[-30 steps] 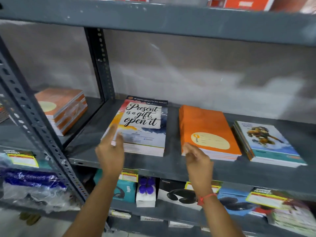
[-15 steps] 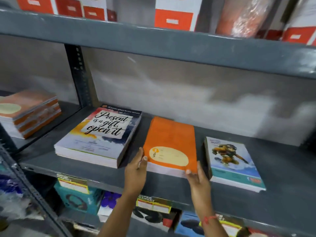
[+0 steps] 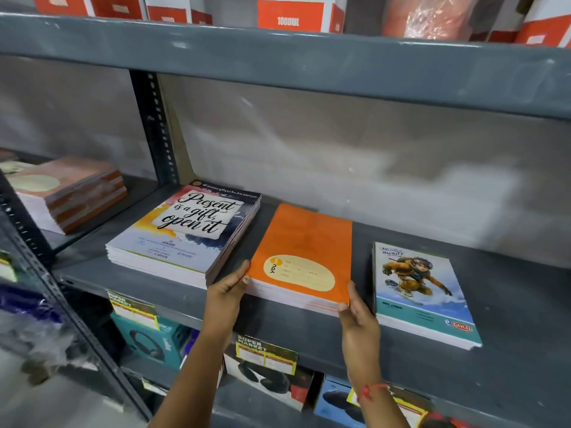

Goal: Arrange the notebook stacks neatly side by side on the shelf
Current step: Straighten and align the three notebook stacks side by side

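Grey shelf point(image 3: 509, 350): 3 notebook stacks, hands point(image 3: 224, 296) point(image 3: 360, 319) clasping orange stack point(image 3: 304, 242).

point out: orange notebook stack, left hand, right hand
orange notebook stack point(image 3: 304, 242), head view, bare middle of the top cover.
left hand point(image 3: 225, 296), head view, back of the hand at the stack's near-left corner.
right hand point(image 3: 360, 322), head view, back of the hand at the near-right corner.

High above the fingers point(image 3: 244, 271) stand orange-and-white boxes point(image 3: 290, 13) beside a plastic-wrapped bundle point(image 3: 432, 17). Straight below the fingers a yellow "SUPER MARKET" tag point(image 3: 265, 355) hangs over a black headphone box point(image 3: 265, 384), with a teal headphone box point(image 3: 148, 338) lower left and a blue box point(image 3: 336, 400) lower right.
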`<state>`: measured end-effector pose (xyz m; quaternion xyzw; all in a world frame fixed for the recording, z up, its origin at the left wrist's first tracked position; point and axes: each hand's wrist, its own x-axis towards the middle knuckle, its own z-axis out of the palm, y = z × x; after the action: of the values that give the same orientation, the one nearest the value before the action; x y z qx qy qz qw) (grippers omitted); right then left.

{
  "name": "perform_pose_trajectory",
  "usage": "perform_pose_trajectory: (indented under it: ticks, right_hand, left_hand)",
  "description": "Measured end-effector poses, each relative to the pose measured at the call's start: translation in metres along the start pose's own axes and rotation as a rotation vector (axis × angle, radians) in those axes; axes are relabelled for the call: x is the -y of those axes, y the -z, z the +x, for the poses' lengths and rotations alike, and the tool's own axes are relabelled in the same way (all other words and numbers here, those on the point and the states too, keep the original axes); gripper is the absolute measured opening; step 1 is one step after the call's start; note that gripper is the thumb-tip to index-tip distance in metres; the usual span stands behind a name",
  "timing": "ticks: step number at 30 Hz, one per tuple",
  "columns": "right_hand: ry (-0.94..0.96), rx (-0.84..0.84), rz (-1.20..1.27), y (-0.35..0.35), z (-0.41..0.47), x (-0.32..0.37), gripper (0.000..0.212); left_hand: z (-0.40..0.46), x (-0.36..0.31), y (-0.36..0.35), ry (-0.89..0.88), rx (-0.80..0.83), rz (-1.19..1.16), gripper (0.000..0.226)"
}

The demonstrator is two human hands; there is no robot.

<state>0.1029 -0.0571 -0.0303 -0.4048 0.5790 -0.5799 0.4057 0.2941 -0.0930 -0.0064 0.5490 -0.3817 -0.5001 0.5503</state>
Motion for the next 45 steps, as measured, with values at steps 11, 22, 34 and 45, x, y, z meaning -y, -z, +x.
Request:
perform_pose_trajectory:
  ticks: [11, 22, 34, 45]
  right_hand:
    - [-0.004, -0.069, -0.057, -0.004, 0.003, -0.003, 0.042]
    - [-0.003, -0.091, -0.139, -0.006, 0.000, 0.001, 0.042]
    - [0.303, -0.578, -0.352, 0.043, -0.025, 0.022, 0.040]
    - [-0.099, -0.271, -0.109, 0.166, 0.008, 0.016, 0.060]
  left_hand:
    - [-0.001, -0.002, -0.005, 0.018, -0.047, -0.038, 0.035]
    - [0.002, 0.000, -0.005, 0.008, -0.072, -0.029, 0.035]
    - [-0.050, -0.003, -0.062, -0.504, -0.035, 0.513, 0.047]
    - [-0.077, 0.023, -0.175, -0.330, 0.386, 0.637, 0.065]
